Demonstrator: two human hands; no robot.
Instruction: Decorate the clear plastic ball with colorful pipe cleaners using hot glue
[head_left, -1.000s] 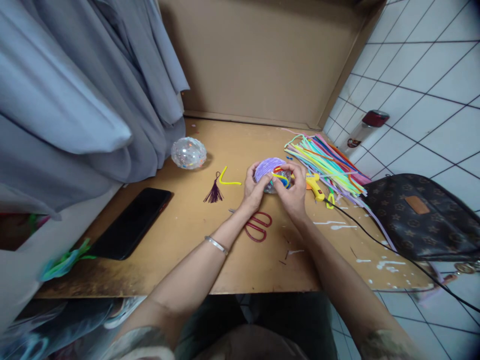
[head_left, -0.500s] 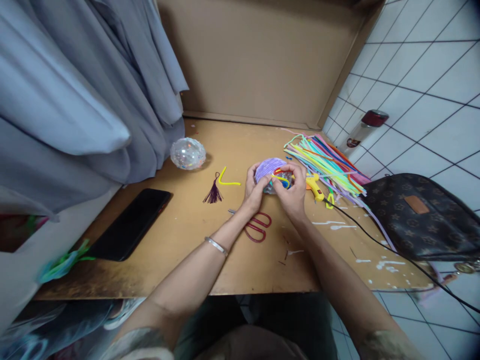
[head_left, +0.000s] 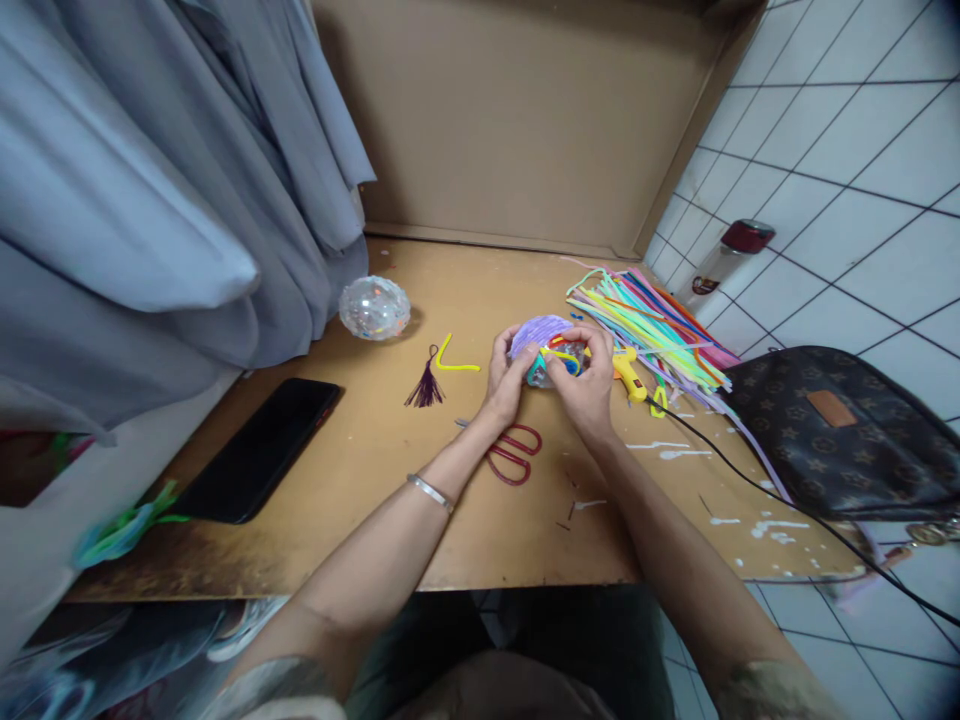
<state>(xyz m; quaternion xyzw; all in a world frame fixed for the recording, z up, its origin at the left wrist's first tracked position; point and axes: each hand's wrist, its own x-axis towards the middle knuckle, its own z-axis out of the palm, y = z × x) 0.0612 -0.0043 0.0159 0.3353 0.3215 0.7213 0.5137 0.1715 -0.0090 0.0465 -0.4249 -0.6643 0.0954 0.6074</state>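
Note:
Between my two hands is a clear ball (head_left: 541, 332), partly covered with purple pipe cleaner and bearing red, yellow and blue pieces. My left hand (head_left: 507, 376) wraps its left side, thumb on the front. From the right my right hand (head_left: 592, 384) grips it, thumb pressed near the yellow piece. Fingers hide much of the ball's front. Below my left wrist lie red-handled scissors (head_left: 516, 455), blades partly under the arm. A bent yellow pipe cleaner (head_left: 459, 366) and a dark purple tassel (head_left: 426, 386) rest to the left. Just right of my hands is a yellow glue gun (head_left: 630, 376).
A bundle of coloured pipe cleaners (head_left: 652, 325) lies back right, near a red-capped bottle (head_left: 731, 260). A dark patterned bag (head_left: 847, 440) and the black cord (head_left: 735, 478) take the right side. Left are a second clear ball (head_left: 375, 308), a phone (head_left: 259, 450) and grey cloth (head_left: 187, 160).
Both hands stay around the ball in nearly the same place. A little more of the turquoise on the ball's front shows beside my left thumb.

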